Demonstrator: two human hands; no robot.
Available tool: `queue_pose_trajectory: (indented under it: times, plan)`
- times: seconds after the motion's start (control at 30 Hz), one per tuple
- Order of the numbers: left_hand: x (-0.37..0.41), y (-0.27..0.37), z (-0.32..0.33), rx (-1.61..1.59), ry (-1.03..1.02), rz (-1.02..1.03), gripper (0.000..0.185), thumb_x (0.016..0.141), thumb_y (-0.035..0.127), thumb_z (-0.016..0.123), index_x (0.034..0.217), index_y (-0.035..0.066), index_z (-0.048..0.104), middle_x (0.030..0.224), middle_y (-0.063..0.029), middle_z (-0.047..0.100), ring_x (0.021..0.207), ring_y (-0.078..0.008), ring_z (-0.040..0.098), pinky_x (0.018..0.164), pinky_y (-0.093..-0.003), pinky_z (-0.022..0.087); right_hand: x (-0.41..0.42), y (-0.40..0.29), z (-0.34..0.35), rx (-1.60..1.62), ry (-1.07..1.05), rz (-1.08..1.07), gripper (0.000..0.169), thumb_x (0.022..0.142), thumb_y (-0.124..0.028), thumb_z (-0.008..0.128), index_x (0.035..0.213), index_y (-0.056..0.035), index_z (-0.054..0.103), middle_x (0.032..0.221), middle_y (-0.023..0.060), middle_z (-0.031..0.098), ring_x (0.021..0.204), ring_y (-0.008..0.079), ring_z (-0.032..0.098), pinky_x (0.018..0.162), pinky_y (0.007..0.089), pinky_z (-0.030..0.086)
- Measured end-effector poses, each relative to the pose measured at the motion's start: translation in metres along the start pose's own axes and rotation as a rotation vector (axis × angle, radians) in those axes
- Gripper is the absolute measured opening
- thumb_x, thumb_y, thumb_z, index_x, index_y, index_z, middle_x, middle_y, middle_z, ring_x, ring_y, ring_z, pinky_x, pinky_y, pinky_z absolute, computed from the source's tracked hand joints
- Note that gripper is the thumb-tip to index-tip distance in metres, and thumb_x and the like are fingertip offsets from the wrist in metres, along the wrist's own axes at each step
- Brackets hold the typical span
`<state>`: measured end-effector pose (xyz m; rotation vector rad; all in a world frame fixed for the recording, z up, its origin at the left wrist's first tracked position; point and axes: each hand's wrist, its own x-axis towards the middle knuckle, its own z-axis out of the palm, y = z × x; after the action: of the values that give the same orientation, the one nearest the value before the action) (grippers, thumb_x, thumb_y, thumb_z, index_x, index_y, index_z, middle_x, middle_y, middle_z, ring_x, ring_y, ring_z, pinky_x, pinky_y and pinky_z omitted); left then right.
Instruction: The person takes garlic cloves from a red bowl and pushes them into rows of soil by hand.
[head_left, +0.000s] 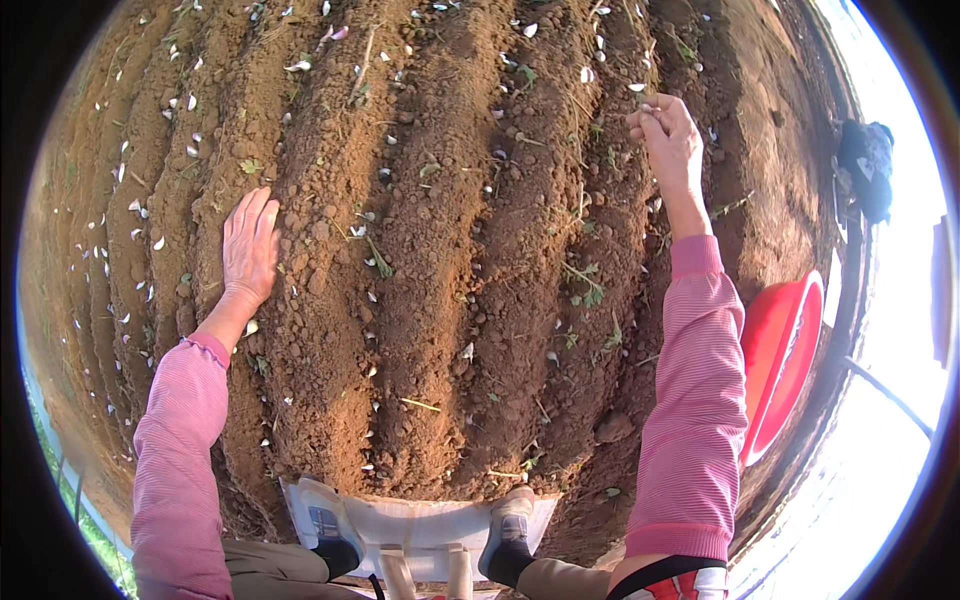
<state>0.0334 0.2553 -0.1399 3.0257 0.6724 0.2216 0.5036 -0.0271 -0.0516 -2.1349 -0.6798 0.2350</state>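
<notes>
My left hand lies palm down on a soil ridge, fingers apart at the thumb, with nothing in it. Just below its wrist sits a pale garlic clove. Further right and up, my right hand pinches a small whitish garlic clove between thumb and fingertips, over the furrow near the field's right side. Another clove lies on the soil just beyond those fingers. Many white and pinkish cloves are scattered along the furrows, among them one near the top.
A red plastic basin stands tilted-looking beside my right forearm; its contents are barely visible. My shoes rest on a pale board at the rows' near end. Weeds and dry stalks lie on the ridges. A dark bundle is at the far right edge.
</notes>
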Motion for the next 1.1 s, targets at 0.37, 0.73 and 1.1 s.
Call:
queue_pose_trajectory:
  times: [0.37,0.73,1.1]
  plan:
    - [-0.001,-0.005,0.012,0.075,0.049,0.058,0.042,0.093,0.010,0.051,0.135,0.008,0.047,0.145,-0.0117,0.045,0.136,-0.0318,0.040,0.111,-0.0435,0.033,-0.111,0.014,-0.011,1.215,-0.261,0.351,0.017,0.102,-0.015,0.053,0.113,-0.0029,0.059,0.102,0.0093,0.068,0.083,0.0129,0.065,0.075,0.0268,0.057]
    - [0.000,-0.005,0.013,0.072,0.051,0.057,0.043,0.092,0.009,0.053,0.134,0.007,0.048,0.144,-0.0117,0.046,0.135,-0.0322,0.042,0.111,-0.0442,0.033,-0.153,0.023,-0.013,0.939,-0.179,0.477,0.020,0.104,-0.019,0.051,0.112,-0.0024,0.060,0.105,0.0112,0.069,0.084,0.0135,0.068,0.072,0.0272,0.059]
    - [0.000,-0.004,0.012,0.067,0.057,0.062,0.044,0.092,0.009,0.053,0.135,0.008,0.047,0.144,-0.0121,0.045,0.136,-0.0323,0.040,0.112,-0.0444,0.033,-0.141,0.022,-0.008,0.549,-0.211,0.435,0.020,0.103,-0.017,0.051,0.109,-0.0037,0.064,0.084,0.0011,0.065,0.059,0.0039,0.052,0.052,0.0200,0.042]
